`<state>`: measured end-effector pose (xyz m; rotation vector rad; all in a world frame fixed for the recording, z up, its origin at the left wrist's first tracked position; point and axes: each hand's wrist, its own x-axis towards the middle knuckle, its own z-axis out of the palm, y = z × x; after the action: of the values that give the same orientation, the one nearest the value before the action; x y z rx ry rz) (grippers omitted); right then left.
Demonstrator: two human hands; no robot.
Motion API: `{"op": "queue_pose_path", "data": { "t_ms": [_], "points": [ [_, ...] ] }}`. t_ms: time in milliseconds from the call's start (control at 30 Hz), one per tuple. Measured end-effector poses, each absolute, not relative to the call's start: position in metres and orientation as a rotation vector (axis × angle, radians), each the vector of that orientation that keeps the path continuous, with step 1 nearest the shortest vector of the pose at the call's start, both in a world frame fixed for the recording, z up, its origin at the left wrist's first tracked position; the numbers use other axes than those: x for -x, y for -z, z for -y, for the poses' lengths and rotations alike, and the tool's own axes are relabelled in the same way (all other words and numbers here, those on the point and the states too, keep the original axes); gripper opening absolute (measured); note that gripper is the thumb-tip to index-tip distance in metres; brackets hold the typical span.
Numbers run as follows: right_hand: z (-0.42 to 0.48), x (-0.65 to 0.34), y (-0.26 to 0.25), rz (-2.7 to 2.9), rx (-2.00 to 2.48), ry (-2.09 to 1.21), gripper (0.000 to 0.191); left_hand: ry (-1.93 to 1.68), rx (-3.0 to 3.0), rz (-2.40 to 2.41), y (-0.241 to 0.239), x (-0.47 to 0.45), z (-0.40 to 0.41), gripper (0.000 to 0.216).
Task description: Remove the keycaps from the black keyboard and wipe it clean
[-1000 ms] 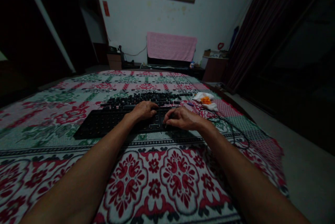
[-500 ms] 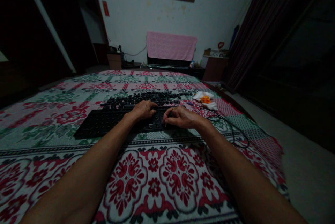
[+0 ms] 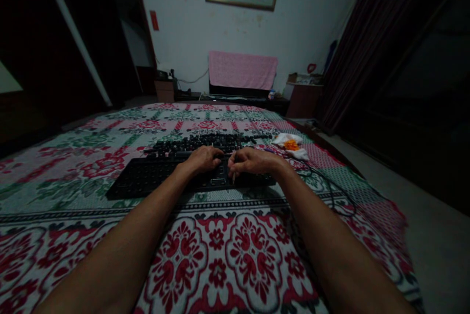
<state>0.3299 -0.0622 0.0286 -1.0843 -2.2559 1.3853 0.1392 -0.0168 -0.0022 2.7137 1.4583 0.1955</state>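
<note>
A black keyboard [image 3: 135, 177] with its keycaps off lies on the patterned bedspread, bare key positions showing. My left hand [image 3: 203, 158] is bent over its far edge and grips it, thumb and forefinger pointing right. Just to the right, my right hand [image 3: 251, 161] is closed in a pinch on a thin stick [image 3: 234, 177], whose tip points down at the keyboard's right part. The stick's exact kind is too dim to make out. Behind the keyboard lies a spread of loose black keycaps [image 3: 205, 142].
Crumpled white tissue [image 3: 288, 138] with an orange piece [image 3: 292, 145] sits right of the keycaps. A black cable [image 3: 332, 189] loops over the bedspread [image 3: 216, 235] at the right. Against the far wall stands a screen draped with a pink towel [image 3: 242, 69].
The view has tilted slightly up. My right hand has raised a little off the keyboard, with the thin stick now showing more clearly. My left hand stays on the keyboard.
</note>
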Motion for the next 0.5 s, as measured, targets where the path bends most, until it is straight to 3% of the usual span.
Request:
{"op": "queue_pose_path", "data": {
  "t_ms": [200, 500],
  "points": [
    [0.068, -0.336, -0.027, 2.24, 1.109, -1.302, 0.013, -0.222, -2.707, -1.441, 0.004, -0.137, 0.015, 0.043],
    [0.085, -0.329, -0.016, 2.306, 1.233, -0.705, 0.018, -0.233, -2.636, -1.523, 0.008, -0.143, 0.019, 0.065]
  ]
}}
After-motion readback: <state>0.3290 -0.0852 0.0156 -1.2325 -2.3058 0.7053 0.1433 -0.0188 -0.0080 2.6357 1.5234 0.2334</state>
